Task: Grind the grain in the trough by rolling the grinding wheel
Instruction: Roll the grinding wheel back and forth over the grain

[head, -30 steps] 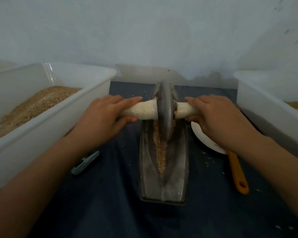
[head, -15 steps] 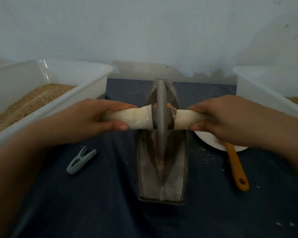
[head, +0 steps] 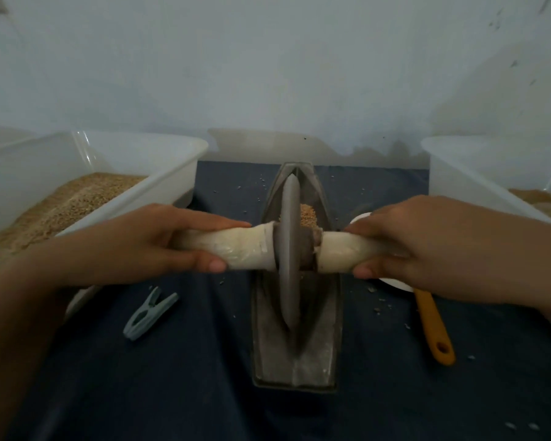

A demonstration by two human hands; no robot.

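Both hands, left hand and right hand, grasp the grinding wheel axle; uneven pressure could tip it, spilling grain over the trough edge

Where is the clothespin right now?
In the head view the clothespin lies on the dark cloth at lower left, below the left hand, between the left tub and the trough, touching neither.

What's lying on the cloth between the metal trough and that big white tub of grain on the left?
In the head view, a grey-green clothespin lies on the dark cloth between the trough and the left tub, plus a few scattered grains.
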